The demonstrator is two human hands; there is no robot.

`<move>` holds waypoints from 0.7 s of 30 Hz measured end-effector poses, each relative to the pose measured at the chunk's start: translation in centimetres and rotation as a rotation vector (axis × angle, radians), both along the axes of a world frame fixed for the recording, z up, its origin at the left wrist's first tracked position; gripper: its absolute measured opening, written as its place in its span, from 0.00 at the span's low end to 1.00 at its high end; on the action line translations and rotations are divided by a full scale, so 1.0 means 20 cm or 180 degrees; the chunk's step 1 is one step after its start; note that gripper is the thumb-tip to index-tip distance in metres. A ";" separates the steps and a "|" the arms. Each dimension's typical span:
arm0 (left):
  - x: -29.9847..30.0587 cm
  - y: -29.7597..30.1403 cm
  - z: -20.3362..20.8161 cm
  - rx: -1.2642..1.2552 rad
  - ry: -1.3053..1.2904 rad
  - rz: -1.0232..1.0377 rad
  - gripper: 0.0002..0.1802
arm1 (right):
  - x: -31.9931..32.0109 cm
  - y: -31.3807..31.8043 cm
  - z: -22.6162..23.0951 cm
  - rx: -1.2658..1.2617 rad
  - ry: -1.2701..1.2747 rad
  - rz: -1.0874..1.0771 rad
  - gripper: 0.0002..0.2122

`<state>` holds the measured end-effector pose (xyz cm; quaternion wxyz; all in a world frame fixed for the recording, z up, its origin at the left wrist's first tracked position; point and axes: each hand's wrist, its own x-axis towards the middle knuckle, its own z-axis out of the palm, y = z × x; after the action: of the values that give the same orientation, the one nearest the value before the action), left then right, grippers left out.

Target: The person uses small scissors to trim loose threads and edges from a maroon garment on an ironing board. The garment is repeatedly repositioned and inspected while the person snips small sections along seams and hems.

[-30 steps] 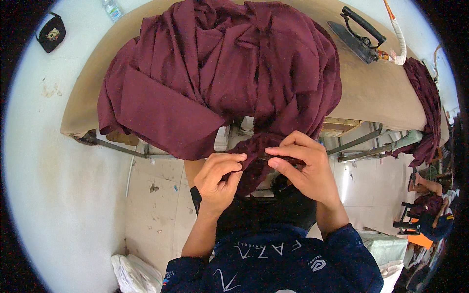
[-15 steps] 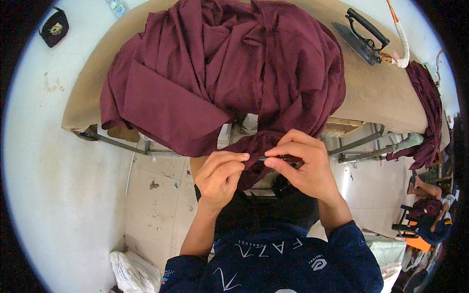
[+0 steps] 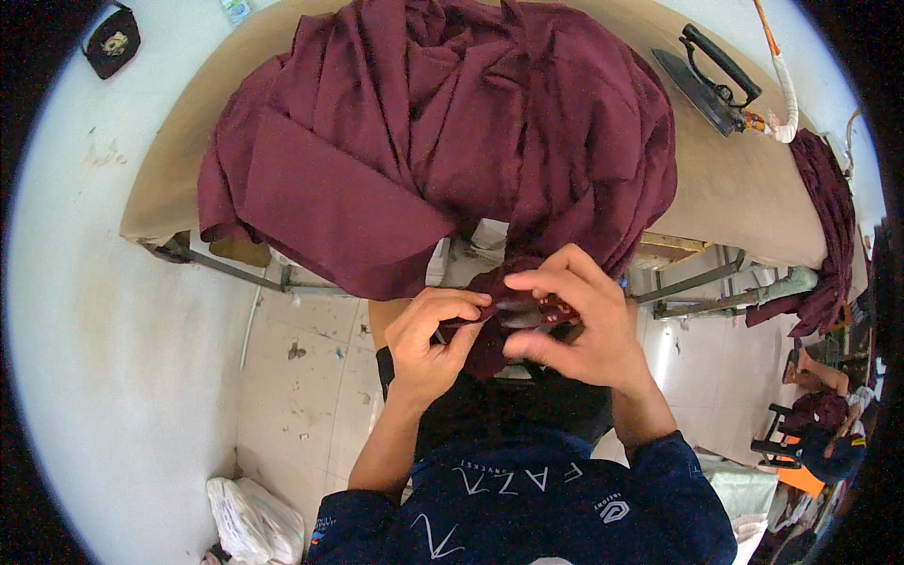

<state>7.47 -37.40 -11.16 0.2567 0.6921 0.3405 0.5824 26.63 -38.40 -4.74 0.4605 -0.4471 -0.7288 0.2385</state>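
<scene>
A large piece of maroon cloth [image 3: 339, 179] lies in loose folds over a padded board, its near end hanging toward my lap. My left hand [image 3: 428, 339] pinches an edge of this cloth between thumb and fingers. Close beside it, my right hand [image 3: 589, 325] holds a small tool with metal blades and a dark red grip, which looks like thread snips [image 3: 560, 313]. The thumb and forefinger of that hand are spread apart around the snips. Motion blurs the blades, which point at the cloth by my left fingertips; whether they touch it I cannot tell.
The tan padded board [image 3: 174, 188] rests on a metal frame. An iron [image 3: 706, 80] with a wrapped cord lies on its right part, and more maroon cloth [image 3: 824, 207] hangs off the right end. White sacks [image 3: 254, 523] stand low at left. Another person [image 3: 833, 443] sits far right.
My right thumb and forefinger have moved apart around the snips, which were pinched close to the cloth. The left hand keeps its pinch and has turned slightly. The whole view has shifted a little.
</scene>
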 end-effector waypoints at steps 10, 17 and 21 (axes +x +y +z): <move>-0.01 -0.02 -0.03 -0.0015 0.0020 -0.0142 0.11 | 0.06 0.11 -0.17 -0.1774 0.1400 0.0930 0.09; 0.06 -0.10 0.03 -0.1256 -0.1275 -0.0626 0.02 | 0.01 0.10 -0.19 -0.1801 0.1318 0.0842 0.09; 0.06 -0.07 -0.02 -0.1358 -0.1449 -0.0771 0.11 | -0.01 0.07 -0.14 -0.1511 0.0991 0.0711 0.08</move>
<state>8.73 -38.72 -11.59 0.5327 0.5103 0.3038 0.6029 26.43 -36.91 -7.51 0.4203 -0.4174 -0.6179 0.5170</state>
